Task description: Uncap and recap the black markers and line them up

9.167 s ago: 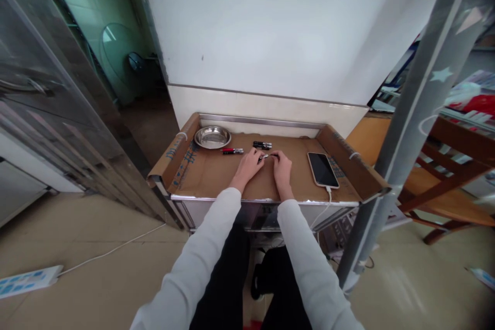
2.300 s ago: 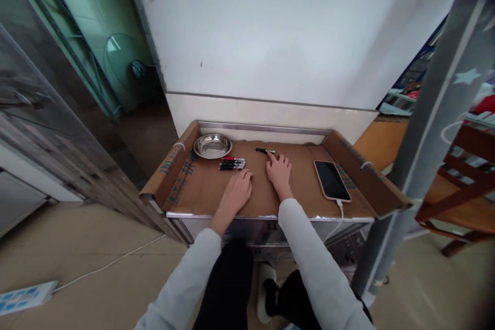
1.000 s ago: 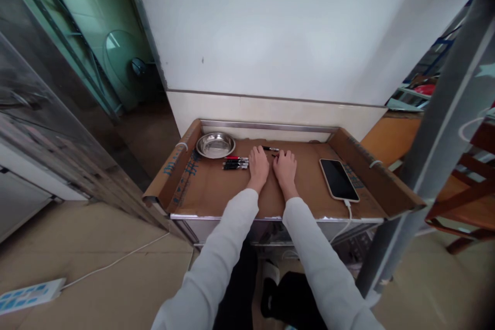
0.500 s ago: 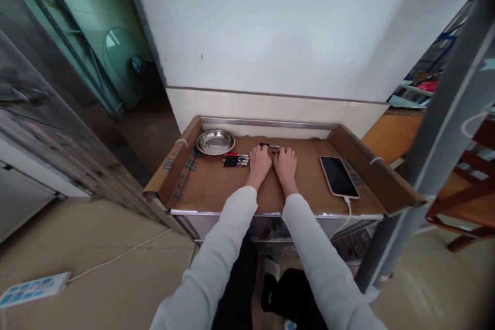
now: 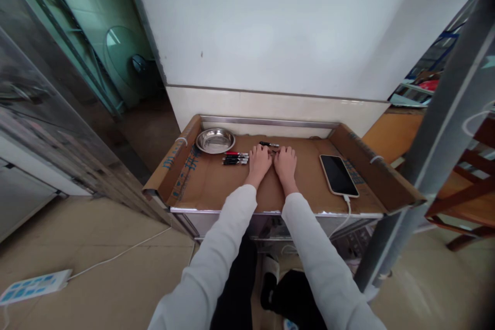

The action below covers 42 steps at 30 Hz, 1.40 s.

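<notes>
Left sleeve at 7 o'clock, right sleeve at 5: white, long, creased. Black trousers, 6 o'clock. Pale-toed footwear, 6 o'clock.

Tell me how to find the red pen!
Look at the cardboard-covered table and find the shiny round dish at its back left. In front of it and to the right, beside the left hand, lies a little row of pens. The red pen is farthest back; its neighbours look black.
</notes>
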Each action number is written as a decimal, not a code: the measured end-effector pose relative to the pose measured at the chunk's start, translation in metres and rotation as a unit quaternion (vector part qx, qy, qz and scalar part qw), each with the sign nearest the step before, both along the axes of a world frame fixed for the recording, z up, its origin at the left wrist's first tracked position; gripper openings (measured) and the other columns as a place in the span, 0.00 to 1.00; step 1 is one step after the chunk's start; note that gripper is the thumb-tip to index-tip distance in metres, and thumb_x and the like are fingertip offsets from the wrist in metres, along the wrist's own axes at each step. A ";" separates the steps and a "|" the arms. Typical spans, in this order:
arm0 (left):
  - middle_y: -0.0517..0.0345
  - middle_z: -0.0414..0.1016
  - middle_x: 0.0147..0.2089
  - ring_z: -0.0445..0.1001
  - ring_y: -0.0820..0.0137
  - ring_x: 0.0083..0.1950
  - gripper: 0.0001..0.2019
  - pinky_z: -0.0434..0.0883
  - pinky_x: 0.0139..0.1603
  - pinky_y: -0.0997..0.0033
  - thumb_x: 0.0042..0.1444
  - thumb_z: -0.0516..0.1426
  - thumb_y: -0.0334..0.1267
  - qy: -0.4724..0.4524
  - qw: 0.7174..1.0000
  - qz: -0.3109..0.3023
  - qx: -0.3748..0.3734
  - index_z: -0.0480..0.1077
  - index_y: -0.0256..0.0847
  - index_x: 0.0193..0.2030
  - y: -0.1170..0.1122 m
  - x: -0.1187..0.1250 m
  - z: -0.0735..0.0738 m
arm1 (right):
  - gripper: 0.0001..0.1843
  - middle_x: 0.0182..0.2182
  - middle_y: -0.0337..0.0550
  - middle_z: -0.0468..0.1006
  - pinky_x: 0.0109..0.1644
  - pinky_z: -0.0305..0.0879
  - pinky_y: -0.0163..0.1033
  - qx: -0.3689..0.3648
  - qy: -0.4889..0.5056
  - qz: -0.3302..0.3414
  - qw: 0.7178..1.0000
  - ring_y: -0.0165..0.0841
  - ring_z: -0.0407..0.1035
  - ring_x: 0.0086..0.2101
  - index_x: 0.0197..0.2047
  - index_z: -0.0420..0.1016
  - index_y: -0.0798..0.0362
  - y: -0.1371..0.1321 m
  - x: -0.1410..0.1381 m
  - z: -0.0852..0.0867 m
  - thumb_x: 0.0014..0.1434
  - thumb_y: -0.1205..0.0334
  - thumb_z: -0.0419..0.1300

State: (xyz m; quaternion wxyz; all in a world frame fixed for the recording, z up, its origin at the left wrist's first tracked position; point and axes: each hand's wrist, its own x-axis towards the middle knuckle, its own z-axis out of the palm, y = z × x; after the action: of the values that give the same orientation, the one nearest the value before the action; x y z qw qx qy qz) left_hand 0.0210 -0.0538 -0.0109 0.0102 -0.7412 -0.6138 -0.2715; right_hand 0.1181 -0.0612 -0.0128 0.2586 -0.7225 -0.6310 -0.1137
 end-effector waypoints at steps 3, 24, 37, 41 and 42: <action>0.49 0.67 0.48 0.63 0.60 0.51 0.08 0.61 0.50 0.62 0.59 0.51 0.35 -0.005 1.000 0.002 -0.004 0.66 0.38 0.44 0.000 0.000 0.001 | 0.12 0.43 0.57 0.70 0.42 0.55 0.42 -0.010 0.005 0.003 1.000 0.42 0.61 0.44 0.44 0.67 0.58 0.000 0.001 0.000 0.62 0.68 0.45; 0.49 0.72 0.46 0.66 0.65 0.49 0.11 0.61 0.51 0.66 0.64 0.45 0.32 -0.083 0.996 0.002 -0.039 0.66 0.36 0.46 0.002 -0.004 0.007 | 0.13 0.42 0.52 0.72 0.42 0.52 0.40 -0.003 0.033 0.027 0.999 0.40 0.61 0.42 0.44 0.66 0.56 0.006 0.004 -0.004 0.63 0.70 0.43; 0.49 0.74 0.46 0.72 0.67 0.47 0.11 0.67 0.46 0.70 0.64 0.46 0.34 -0.114 0.990 -0.056 -0.066 0.66 0.39 0.48 -0.003 -0.005 0.015 | 0.13 0.40 0.51 0.74 0.43 0.54 0.39 0.008 0.057 0.097 0.994 0.38 0.63 0.41 0.43 0.69 0.57 0.007 0.005 -0.002 0.63 0.70 0.44; 0.49 0.74 0.47 0.73 0.68 0.48 0.12 0.67 0.47 0.70 0.64 0.45 0.33 -0.135 0.986 -0.069 -0.065 0.63 0.39 0.51 -0.004 -0.004 0.015 | 0.14 0.42 0.50 0.75 0.45 0.56 0.38 0.013 0.098 0.148 0.984 0.36 0.64 0.41 0.45 0.70 0.57 0.008 0.007 -0.003 0.62 0.69 0.45; 0.49 0.74 0.47 0.73 0.68 0.48 0.12 0.67 0.47 0.70 0.64 0.45 0.33 -0.132 0.986 -0.071 -0.067 0.63 0.39 0.52 -0.004 -0.004 0.015 | 0.15 0.42 0.50 0.75 0.45 0.56 0.37 0.014 0.112 0.162 0.980 0.36 0.64 0.41 0.46 0.70 0.57 0.008 0.007 -0.003 0.62 0.69 0.45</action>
State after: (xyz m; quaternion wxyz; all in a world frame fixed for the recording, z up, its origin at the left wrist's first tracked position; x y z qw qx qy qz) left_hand 0.0168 -0.0576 0.0039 -0.1399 -0.7396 -0.5725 -0.3251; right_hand 0.1252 -0.0529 -0.0162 0.3523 -0.6151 -0.7054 0.0024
